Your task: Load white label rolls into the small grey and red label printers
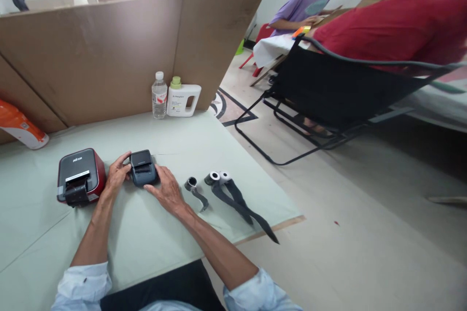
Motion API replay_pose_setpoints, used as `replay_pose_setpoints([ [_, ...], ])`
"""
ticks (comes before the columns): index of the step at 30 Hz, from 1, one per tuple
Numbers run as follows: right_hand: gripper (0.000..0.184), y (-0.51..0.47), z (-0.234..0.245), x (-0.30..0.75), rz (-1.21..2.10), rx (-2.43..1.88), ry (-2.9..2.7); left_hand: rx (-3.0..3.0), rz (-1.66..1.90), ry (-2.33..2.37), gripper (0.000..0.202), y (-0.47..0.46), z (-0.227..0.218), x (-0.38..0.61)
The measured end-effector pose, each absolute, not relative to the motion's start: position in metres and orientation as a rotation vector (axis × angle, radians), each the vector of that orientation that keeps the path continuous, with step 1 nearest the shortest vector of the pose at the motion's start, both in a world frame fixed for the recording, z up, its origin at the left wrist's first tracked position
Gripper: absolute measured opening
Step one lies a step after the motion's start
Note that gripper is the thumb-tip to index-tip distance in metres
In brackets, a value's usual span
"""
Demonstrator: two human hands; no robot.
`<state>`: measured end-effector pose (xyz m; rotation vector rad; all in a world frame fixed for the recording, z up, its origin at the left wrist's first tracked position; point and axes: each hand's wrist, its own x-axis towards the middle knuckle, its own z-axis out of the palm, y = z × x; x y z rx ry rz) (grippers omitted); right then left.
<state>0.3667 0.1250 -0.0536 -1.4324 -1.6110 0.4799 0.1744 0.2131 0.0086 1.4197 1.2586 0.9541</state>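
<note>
Surface: we record a table covered in pale green cloth (146,233), with a tall brown cardboard panel (120,53) standing along its far edge.

Principal item: one small dark grey, rounded-square device with a slotted front (143,178), located left of the surface's right edge and between the two hands. We cannot tell whether its underside is lifted.

Left hand (115,175): grasping the device's left side, the fingers reaching its upper left corner. Right hand (169,188): grasping the right side, thumb at the lower edge.

Just beside the left hand, outward: one larger box-shaped machine, black on top, red at the side (78,170).

Between the right hand and the surface's near right corner: one small black roll with a short curled strip (190,184); two white-cored rolls with long black strips (216,180), side by side, one strip's tip passing the near edge.

By the far right corner: one clear plastic bottle, white-capped (159,97); one white plastic jug, green-capped (178,99).
</note>
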Motion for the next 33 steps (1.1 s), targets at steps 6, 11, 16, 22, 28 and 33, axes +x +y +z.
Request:
replay_pose_setpoints([
  [6, 0.073, 0.125, -0.053, 0.366, 0.465, -1.434, -1.611, 1.450, 0.978, 1.271, 0.073, 0.217, 0.007, 0.174],
  [11, 0.075, 0.125, -0.052, 0.367, 0.457, -1.430, -1.634, 1.427, 1.033, 1.316, 0.067, 0.223, 0.006, 0.179],
  [16, 0.074, 0.125, -0.050, 0.367, 0.454, -1.446, -1.632, 1.403, 1.041, 1.421, 0.058, 0.232, 0.004, 0.186],
  [22, 0.069, 0.125, -0.045, 0.365, 0.432, -1.439, -1.639, 1.506, 1.144, 1.411, 0.045, 0.243, -0.003, 0.191],
  [28, 0.066, 0.125, -0.041, 0.362, 0.442, -1.429, -1.655, 1.575, 1.194, 1.422, 0.041, 0.245, -0.005, 0.187],
  [33, 0.070, 0.125, -0.045, 0.362, 0.424, -1.419, -1.687, 1.571, 1.206, 1.476, 0.039, 0.242, -0.005, 0.184],
])
